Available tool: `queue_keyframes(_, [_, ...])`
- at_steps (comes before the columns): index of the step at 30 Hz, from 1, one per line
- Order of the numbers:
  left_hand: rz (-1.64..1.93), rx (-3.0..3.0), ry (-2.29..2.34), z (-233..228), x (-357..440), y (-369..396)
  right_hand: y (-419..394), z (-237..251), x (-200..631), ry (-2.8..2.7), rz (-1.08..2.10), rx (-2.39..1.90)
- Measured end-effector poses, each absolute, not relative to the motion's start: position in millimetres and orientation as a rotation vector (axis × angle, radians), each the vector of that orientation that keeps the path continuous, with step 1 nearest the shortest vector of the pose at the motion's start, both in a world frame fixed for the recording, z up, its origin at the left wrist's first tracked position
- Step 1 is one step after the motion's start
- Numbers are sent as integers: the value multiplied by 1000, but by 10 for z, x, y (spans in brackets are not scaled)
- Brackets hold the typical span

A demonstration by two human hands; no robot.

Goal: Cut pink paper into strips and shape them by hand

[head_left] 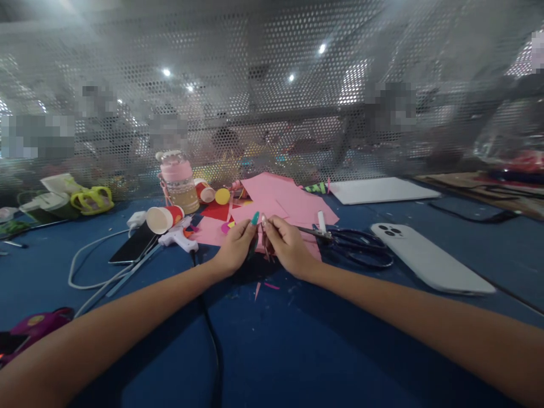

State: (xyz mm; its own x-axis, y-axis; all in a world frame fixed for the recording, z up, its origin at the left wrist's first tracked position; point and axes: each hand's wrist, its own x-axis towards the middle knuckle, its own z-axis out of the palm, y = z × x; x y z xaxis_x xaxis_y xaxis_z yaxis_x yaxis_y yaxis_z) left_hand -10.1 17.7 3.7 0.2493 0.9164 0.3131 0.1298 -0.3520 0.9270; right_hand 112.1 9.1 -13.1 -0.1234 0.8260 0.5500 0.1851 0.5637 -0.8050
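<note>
My left hand (pixel 235 249) and my right hand (pixel 289 249) meet above the middle of the blue table, thumbs and fingers closed in a pinch. Whatever lies between their fingertips is too small and too hidden to name. Right behind them spread several pink paper sheets (pixel 300 201), with a red sheet (pixel 220 212) at their left. Scissors (pixel 361 245) with dark blue handles lie just right of my right hand, blades towards it. A white glue gun (pixel 181 237) rests left of my left hand. Small pink paper scraps (pixel 258 290) lie in front.
A white phone (pixel 429 258) lies at right, a white board (pixel 385 190) behind it. At left are a paper cup (pixel 160 220), a black phone (pixel 135 245), white cables and a pink-lidded bottle (pixel 178 180). A perforated metal partition (pixel 263 85) closes the back. A black cord (pixel 212 334) crosses the front.
</note>
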Motion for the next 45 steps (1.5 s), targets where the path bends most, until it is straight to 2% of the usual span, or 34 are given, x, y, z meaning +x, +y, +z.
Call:
queue_keyframes(19, [1174,1872,986,-20,-155,184,84,-136,1102,-1640,717,-879])
queue_keyframes(26, [1214,1721,971,-10,-132,176,94,-134,1106,-1625,728,-888])
queue_keyframes(33, [1483,1658,879,-53,-136,209,129,-112,1093,-1350,1171,-853])
queue_keyframes(41, [1311,1866,672,-45,-163,268,274,-29,1191,-1336,1937,-671])
queue_keyframes(45, [1255,1737,646,-53,-156,261,291,-10,1226,-1406,1960,-722])
